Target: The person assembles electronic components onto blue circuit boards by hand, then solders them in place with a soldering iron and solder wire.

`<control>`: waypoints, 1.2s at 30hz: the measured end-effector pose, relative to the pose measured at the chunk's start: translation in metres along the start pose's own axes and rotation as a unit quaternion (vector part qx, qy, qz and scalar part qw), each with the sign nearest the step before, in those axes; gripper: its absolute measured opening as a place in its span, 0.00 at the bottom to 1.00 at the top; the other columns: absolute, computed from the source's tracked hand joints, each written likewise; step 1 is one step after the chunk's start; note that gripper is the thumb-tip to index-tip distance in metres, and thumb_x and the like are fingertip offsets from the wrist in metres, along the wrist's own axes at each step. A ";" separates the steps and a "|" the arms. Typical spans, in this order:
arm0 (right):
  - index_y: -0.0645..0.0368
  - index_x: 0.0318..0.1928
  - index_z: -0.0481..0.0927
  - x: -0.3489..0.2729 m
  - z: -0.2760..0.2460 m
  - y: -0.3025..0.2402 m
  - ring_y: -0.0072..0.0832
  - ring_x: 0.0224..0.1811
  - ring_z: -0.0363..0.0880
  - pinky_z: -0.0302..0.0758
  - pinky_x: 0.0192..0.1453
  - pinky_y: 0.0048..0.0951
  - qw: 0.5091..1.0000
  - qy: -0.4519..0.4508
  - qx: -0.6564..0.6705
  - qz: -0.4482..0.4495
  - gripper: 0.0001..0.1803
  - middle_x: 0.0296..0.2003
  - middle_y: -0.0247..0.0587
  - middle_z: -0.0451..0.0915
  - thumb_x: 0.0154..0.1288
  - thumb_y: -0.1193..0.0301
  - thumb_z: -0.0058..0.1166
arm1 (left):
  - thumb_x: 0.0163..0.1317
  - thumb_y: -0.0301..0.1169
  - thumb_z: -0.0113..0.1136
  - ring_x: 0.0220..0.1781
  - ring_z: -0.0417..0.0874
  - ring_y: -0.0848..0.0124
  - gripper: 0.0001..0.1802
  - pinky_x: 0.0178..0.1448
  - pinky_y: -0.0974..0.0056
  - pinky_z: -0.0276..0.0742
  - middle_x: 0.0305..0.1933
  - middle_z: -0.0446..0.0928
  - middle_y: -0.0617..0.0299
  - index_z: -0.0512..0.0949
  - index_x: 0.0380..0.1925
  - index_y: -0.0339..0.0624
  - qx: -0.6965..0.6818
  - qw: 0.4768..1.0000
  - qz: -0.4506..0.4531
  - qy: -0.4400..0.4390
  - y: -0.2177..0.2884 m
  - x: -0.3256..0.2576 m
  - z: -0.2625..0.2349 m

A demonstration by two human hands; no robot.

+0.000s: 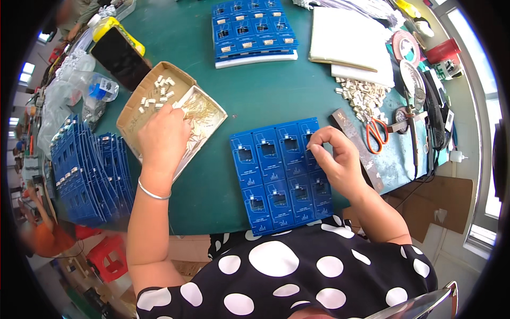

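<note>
A blue circuit board panel (281, 178), divided into several identical boards with dark cutouts, lies at the table's near edge. Over its far right corner is my right hand (340, 162), thumb and forefinger closed in a pinch; whatever tiny piece they hold is too small to name. My left hand (166, 133) reaches into an open cardboard box (139, 85), its fingers curled downward and their tips partly hidden. Loose white connectors (159, 95) lie in that box. Beside my left fingers, a white inner tray (218, 114) holds many thin, gold-coloured pins (199, 109).
Stacked blue panels (255, 32) bearing white connectors sit at the back. More panels (90, 170) stand on edge at left. A phone (121, 57) is behind the box. At right are a connector pile (364, 95), orange-handled scissors (376, 135) and a metal bar (357, 146).
</note>
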State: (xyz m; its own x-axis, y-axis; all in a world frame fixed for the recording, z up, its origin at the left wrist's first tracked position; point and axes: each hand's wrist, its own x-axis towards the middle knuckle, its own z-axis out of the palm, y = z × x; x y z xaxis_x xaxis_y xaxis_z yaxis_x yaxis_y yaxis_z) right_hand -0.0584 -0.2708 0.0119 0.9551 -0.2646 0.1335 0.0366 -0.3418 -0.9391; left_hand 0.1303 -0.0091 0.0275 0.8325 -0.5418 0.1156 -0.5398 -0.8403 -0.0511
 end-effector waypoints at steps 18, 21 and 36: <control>0.52 0.32 0.82 0.023 0.032 -0.007 0.33 0.51 0.70 0.61 0.58 0.38 0.953 -0.104 -0.266 -0.101 0.02 0.42 0.30 0.75 0.57 0.70 0.63 | 0.55 0.23 0.60 0.33 0.81 0.56 0.05 0.38 0.56 0.75 0.33 0.78 0.53 0.75 0.31 0.38 -0.287 0.957 -0.038 0.016 -0.020 -0.011 0.015; 0.52 0.32 0.82 0.024 0.033 -0.008 0.33 0.51 0.70 0.61 0.58 0.38 0.952 -0.102 -0.273 -0.095 0.02 0.42 0.30 0.75 0.57 0.71 0.62 | 0.56 0.23 0.60 0.31 0.81 0.58 0.05 0.37 0.58 0.75 0.30 0.78 0.52 0.74 0.30 0.36 -0.296 0.948 -0.109 -0.027 -0.016 -0.014 0.004; 0.49 0.37 0.80 0.017 0.035 -0.015 0.26 0.47 0.75 0.60 0.59 0.43 0.851 -0.102 -0.440 -0.268 0.10 0.42 0.26 0.76 0.51 0.71 0.60 | 0.61 0.20 0.61 0.35 0.78 0.80 0.07 0.40 0.73 0.74 0.36 0.82 0.62 0.82 0.39 0.31 -0.530 0.829 -0.139 -0.110 -0.030 -0.020 0.014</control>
State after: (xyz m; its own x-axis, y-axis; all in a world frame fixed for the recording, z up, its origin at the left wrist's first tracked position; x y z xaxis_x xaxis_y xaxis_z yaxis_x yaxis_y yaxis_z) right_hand -0.0321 -0.2390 0.0170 0.9054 0.2727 0.3254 0.3338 -0.9309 -0.1485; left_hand 0.1316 0.0263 0.0124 0.8827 -0.4188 -0.2132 -0.0323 -0.5067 0.8615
